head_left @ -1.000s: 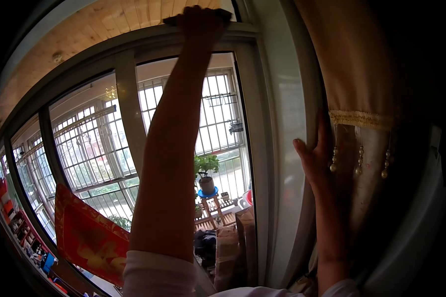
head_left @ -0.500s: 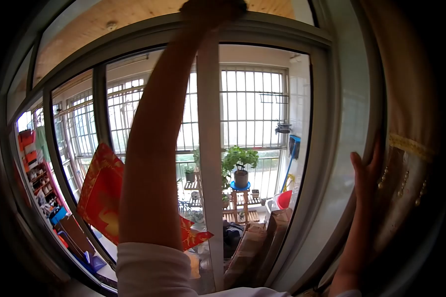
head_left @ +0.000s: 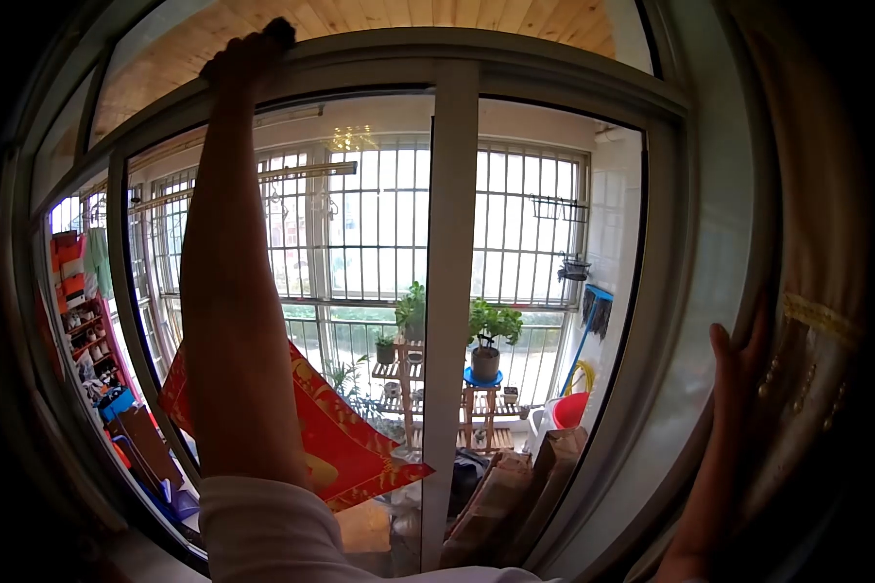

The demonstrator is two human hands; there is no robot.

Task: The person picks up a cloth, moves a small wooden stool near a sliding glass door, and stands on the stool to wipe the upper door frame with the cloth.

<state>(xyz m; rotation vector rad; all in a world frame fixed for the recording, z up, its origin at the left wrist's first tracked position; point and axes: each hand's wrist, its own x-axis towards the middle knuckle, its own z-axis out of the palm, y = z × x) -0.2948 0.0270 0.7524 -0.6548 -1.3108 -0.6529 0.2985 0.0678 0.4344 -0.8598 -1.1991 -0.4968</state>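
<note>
My left hand (head_left: 243,60) is raised high at the upper left, against the top rail (head_left: 379,56) of the sliding glass door. Its fingers are closed round a small dark bunched thing (head_left: 280,34), perhaps a cloth; its kind is not clear. My left forearm crosses in front of a red and gold paper decoration (head_left: 345,437) on the glass and hides part of it. Low on the right, my right hand (head_left: 737,355) rests against the edge of the pale door jamb (head_left: 685,321), thumb and fingers apart, beside the curtain (head_left: 811,253).
Beyond the glass, a potted plant (head_left: 486,364) stands on a wooden rack near barred windows. Cardboard boxes (head_left: 544,486), a red basin (head_left: 570,410) and a blue mop (head_left: 593,311) are at the right. A shoe shelf (head_left: 85,335) stands far left.
My left hand has moved left along the top rail with the dark thing. The view has shifted, so the door appears lower and further right. My right hand stays at the jamb.
</note>
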